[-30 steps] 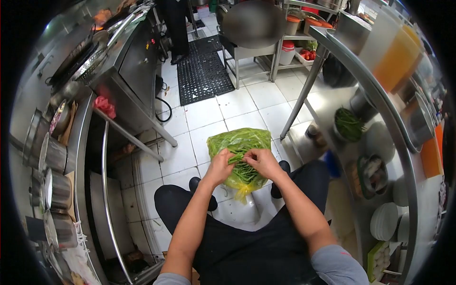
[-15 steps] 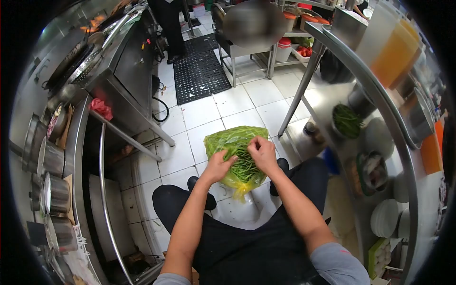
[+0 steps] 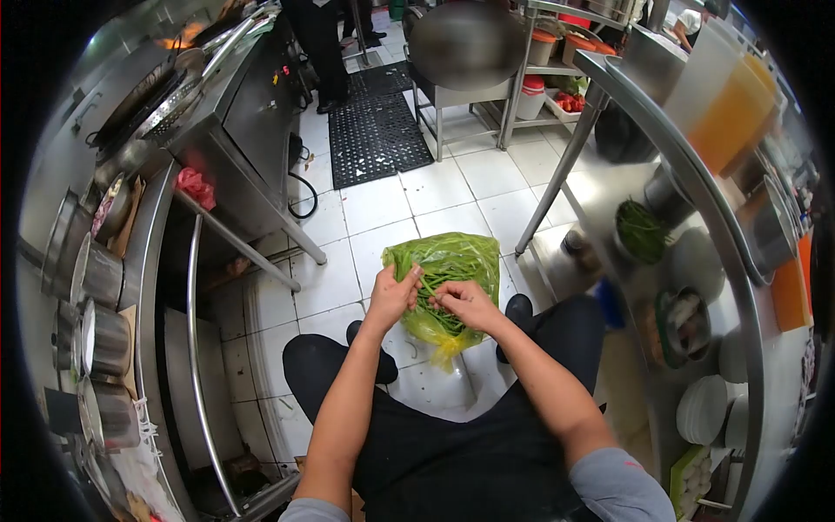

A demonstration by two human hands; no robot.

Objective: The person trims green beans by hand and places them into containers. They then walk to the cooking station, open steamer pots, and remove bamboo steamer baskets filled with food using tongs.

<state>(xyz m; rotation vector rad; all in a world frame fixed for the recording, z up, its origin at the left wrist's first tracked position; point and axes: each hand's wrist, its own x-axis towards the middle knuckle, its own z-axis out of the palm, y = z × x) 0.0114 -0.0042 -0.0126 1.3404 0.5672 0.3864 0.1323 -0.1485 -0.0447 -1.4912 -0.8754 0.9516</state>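
Note:
A translucent yellow-green plastic bag (image 3: 483, 252) full of long thin green beans (image 3: 448, 320) lies between my knees, over the tiled floor. My left hand (image 3: 394, 298) is over the bag's left side, thumb and fingers pinched on a green bean. Close beside it, above the middle of the beans, my right hand (image 3: 468, 304) has its fingers curled together in a pinch. What sits between those fingertips is too small to make out. The bag's gathered yellow end (image 3: 447, 348) points toward me.
Metal shelving (image 3: 739, 209) on my right holds a bowl of green vegetables (image 3: 642, 233) and stacked plates (image 3: 703, 411). On the left are metal pots (image 3: 106, 339) and a stove counter (image 3: 252, 113). A black rubber mat (image 3: 380, 139) and a person's dark-trousered legs (image 3: 320, 52) are ahead.
My right hand has moved down and left, closer to my left hand. The left hand has shifted slightly up, and its fingers now pinch a bean. The view has shifted slightly.

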